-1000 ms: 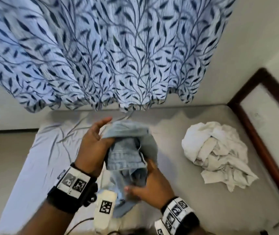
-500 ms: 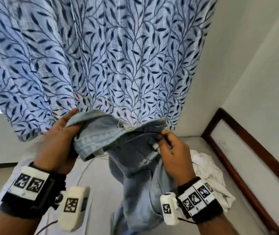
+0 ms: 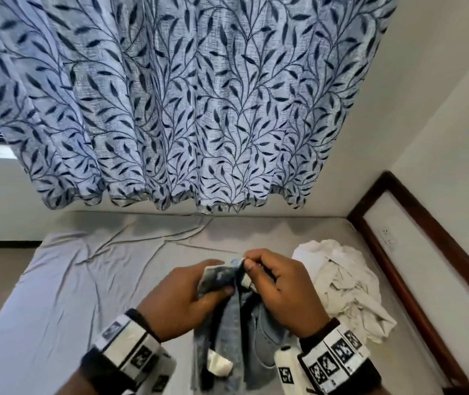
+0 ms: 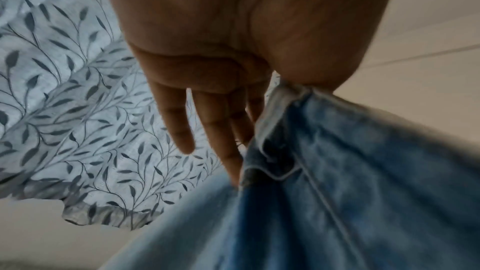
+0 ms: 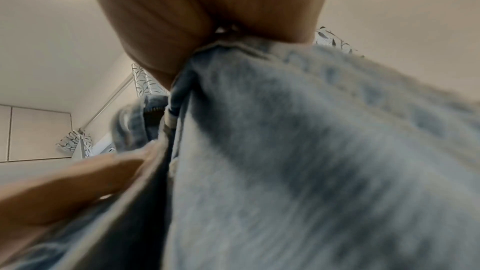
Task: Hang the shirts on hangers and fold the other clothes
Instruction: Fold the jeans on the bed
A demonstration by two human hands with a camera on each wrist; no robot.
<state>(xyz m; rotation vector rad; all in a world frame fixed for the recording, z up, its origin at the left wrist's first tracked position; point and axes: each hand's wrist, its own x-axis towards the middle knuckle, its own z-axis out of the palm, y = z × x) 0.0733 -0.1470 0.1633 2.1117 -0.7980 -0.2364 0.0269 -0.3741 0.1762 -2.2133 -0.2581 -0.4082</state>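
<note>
A pair of light blue jeans hangs from both my hands above the bed, its waistband bunched between them. My left hand grips the waistband from the left, thumb over the denim. Beside it, my right hand pinches the top edge, fingers curled around the cloth. The hands almost touch. A crumpled white garment lies on the bed to the right. The lower legs of the jeans are out of view.
The bed has a wrinkled grey sheet. A blue leaf-print curtain hangs along the far side. A dark wooden headboard frame runs along the right wall. Bare floor shows at the left.
My hands have come down and together, folding the waistband of the jeans in half. Before, they held it spread apart up near the curtain.
</note>
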